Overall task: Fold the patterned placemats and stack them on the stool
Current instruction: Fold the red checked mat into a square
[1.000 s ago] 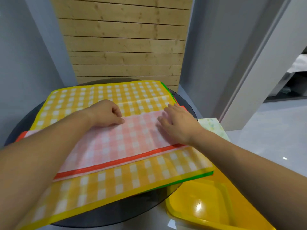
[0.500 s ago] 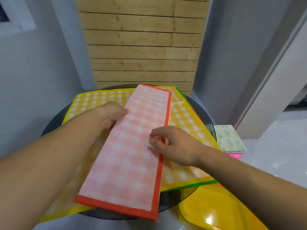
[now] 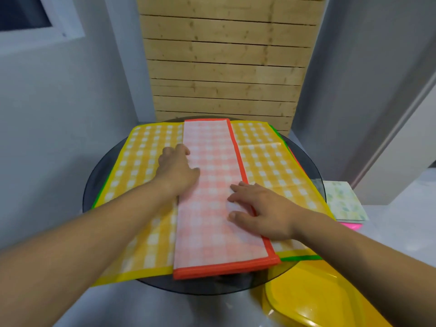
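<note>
A pink checked placemat with an orange border (image 3: 212, 166), folded into a long strip, lies lengthwise down the middle of a spread yellow checked placemat (image 3: 271, 161). Both rest on a round dark glass table (image 3: 309, 159). My left hand (image 3: 178, 169) rests on the strip's left edge with its fingers lightly bent. My right hand (image 3: 257, 210) lies flat on the strip's right edge, fingers spread. Green and red edges of other mats peek out beneath the yellow one. At the right, a folded pale leaf-patterned placemat (image 3: 344, 201) lies on a pink stool (image 3: 351, 225).
A yellow plastic stool (image 3: 313, 303) stands at the lower right, close to the table's rim. Behind the table is a wooden slat panel (image 3: 224, 67) between grey walls. A window frame (image 3: 35, 24) is at the upper left.
The folded pink strip has been turned from lying across the table to lying lengthwise. My right hand went from pinching its orange edge to lying flat on it.
</note>
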The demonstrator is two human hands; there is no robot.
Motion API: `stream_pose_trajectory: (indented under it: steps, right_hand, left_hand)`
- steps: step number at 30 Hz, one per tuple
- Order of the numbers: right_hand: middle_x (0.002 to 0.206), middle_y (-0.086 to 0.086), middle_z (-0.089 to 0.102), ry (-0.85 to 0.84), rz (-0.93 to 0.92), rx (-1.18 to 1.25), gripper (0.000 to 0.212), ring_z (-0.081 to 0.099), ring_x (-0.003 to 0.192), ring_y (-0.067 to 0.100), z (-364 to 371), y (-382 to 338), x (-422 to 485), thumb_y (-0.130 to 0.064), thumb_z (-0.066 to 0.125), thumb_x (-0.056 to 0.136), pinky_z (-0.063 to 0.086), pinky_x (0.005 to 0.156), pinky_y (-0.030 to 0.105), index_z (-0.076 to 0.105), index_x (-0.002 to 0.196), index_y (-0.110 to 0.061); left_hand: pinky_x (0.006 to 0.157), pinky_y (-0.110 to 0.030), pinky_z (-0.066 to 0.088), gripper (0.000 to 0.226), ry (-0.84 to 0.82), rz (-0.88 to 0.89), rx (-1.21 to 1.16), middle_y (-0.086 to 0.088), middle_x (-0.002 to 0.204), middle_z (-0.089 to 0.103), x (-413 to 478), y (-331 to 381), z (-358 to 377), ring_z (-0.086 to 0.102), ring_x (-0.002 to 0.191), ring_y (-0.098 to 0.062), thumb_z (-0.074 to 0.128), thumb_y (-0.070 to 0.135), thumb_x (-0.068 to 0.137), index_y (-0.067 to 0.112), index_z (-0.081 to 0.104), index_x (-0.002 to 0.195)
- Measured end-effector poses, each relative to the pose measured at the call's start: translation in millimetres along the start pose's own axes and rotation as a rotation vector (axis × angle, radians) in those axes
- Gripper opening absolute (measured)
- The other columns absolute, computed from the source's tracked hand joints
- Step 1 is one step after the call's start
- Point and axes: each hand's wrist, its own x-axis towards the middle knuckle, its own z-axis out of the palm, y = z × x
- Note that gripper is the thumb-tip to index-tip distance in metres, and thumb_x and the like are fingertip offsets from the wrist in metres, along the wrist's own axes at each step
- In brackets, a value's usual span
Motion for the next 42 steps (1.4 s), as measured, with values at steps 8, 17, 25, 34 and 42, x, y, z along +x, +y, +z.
stream_pose_trajectory:
  steps: [8, 17, 25, 34, 42]
  right_hand:
    - [0.150, -0.010, 0.042, -0.114, -0.039, 0.039, 0.054, 0.028, 0.142, 0.012, -16, -31, -21, -0.058, 0.059, 0.089, 0.023, 0.115, 0.029, 0.052, 0.137, -0.034]
    - [0.144, -0.012, 0.045, -0.037, -0.150, 0.054, 0.031, 0.032, 0.131, 0.004, 11, -39, -61, -0.048, 0.077, 0.079, 0.030, 0.108, 0.020, 0.066, 0.104, -0.033]
    - [0.133, -0.007, 0.058, 0.093, -0.259, -0.051, 0.030, 0.047, 0.123, 0.009, 26, -32, -68, -0.049, 0.074, 0.081, 0.035, 0.100, 0.015, 0.066, 0.100, -0.027]
    - [0.114, 0.000, 0.070, 0.167, -0.376, -0.159, 0.020, 0.063, 0.104, 0.022, 29, -38, -68, -0.034, 0.057, 0.091, 0.053, 0.085, 0.038, 0.069, 0.093, -0.017]
    - [0.108, -0.012, 0.068, 0.140, -0.215, 0.085, 0.010, 0.062, 0.099, 0.010, 3, -39, -66, -0.039, 0.049, 0.100, 0.051, 0.081, 0.032, 0.056, 0.097, -0.034]
  left_hand:
    - [0.122, -0.029, 0.008, 0.062, -0.461, 0.585, 0.554, -0.005, 0.167, 0.010, -100, -10, -18, 0.003, 0.154, -0.019, 0.041, 0.055, 0.100, 0.027, 0.029, 0.154]
    - [0.118, -0.026, -0.015, 0.071, -0.561, 0.621, 0.602, 0.005, 0.164, -0.025, -133, -33, -16, -0.028, 0.148, -0.009, 0.023, 0.068, 0.098, 0.042, -0.005, 0.157]
    - [0.116, -0.026, -0.019, 0.072, -0.573, 0.628, 0.575, 0.008, 0.162, -0.030, -134, -38, -14, -0.033, 0.145, -0.007, 0.021, 0.072, 0.096, 0.046, -0.011, 0.155]
    - [0.114, -0.022, -0.020, 0.076, -0.619, 0.600, 0.511, 0.011, 0.162, -0.029, -133, -36, -18, -0.034, 0.144, -0.003, 0.021, 0.077, 0.091, 0.048, -0.008, 0.155]
    - [0.117, -0.017, -0.006, 0.108, -0.556, 0.632, 0.468, 0.025, 0.162, -0.008, -123, -50, -40, -0.011, 0.149, 0.005, 0.049, 0.089, 0.071, 0.046, -0.001, 0.156]
